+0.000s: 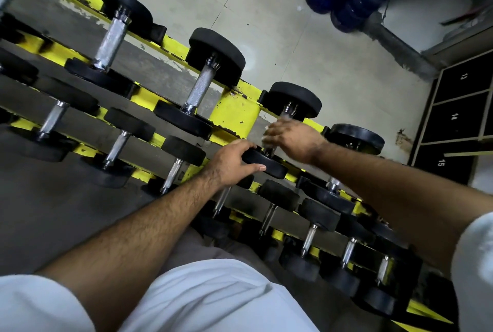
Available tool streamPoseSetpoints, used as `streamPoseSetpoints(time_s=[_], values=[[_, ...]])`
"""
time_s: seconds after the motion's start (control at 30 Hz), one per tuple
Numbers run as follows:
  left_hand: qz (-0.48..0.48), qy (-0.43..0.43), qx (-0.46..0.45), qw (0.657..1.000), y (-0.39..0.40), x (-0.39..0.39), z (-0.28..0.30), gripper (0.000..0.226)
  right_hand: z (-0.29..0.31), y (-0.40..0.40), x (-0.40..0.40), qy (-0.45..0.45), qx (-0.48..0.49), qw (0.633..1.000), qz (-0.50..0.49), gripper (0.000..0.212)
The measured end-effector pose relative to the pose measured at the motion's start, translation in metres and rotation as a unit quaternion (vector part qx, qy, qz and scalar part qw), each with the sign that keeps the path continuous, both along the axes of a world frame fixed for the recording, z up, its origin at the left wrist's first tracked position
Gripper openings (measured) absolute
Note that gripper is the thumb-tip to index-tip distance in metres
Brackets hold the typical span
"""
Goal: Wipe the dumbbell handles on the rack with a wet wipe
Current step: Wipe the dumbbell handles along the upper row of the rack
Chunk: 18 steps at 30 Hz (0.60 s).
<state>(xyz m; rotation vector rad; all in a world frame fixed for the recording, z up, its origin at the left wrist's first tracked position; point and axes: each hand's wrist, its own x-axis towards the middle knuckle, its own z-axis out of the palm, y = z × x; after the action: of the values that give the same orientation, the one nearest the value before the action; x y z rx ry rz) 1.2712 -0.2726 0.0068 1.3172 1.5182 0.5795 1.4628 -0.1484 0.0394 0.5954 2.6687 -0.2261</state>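
Dumbbell handle (277,131) wrapped by right hand (293,139) on yellow rack (234,115).

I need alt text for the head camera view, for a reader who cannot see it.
A right hand grips a dumbbell handle on a yellow rack, a bit of white wipe showing under the fingers, while the left hand holds that dumbbell's near weight. More dumbbells fill the rows.

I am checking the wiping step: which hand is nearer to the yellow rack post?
Left. The left hand grips a dumbbell's near plate just beside the yellow rack post; the right hand, around its handle, lies farther right.
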Motion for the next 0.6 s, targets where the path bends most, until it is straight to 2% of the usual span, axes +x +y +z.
streamPoseSetpoints(time_s=[0.07, 0.1, 0.2, 0.27, 0.33, 0.47, 0.6], values=[[-0.002, -0.005, -0.002, 1.0, 0.0, -0.003, 0.0, 0.062, 0.002, 0.011, 0.0, 0.005, 0.045, 0.997, -0.062, 0.037], [-0.003, -0.004, -0.003, 1.0, 0.001, -0.004, -0.001, 0.061, 0.005, 0.009, -0.003, 0.0, 0.049, 0.997, -0.062, 0.038], [-0.014, 0.012, 0.005, 1.0, 0.002, -0.005, -0.002, 0.06, 0.012, -0.017, -0.013, -0.027, -0.031, 0.999, 0.023, 0.043], [-0.022, 0.021, 0.008, 1.0, 0.003, -0.004, -0.001, 0.062, 0.011, -0.019, -0.015, -0.041, -0.038, 0.998, 0.018, 0.041], [-0.033, 0.021, 0.009, 0.999, 0.002, -0.006, 0.0, 0.067, 0.009, -0.015, -0.019, -0.048, -0.039, 0.997, -0.045, 0.04], [-0.05, 0.033, 0.008, 0.998, -0.001, -0.006, -0.007, 0.075, 0.031, -0.012, -0.028, 0.053, -0.072, 0.975, -0.204, 0.034], [-0.036, 0.039, 0.009, 0.999, 0.005, -0.003, -0.018, 0.069, 0.039, -0.016, -0.022, 0.088, -0.075, 0.962, -0.249, 0.04]])
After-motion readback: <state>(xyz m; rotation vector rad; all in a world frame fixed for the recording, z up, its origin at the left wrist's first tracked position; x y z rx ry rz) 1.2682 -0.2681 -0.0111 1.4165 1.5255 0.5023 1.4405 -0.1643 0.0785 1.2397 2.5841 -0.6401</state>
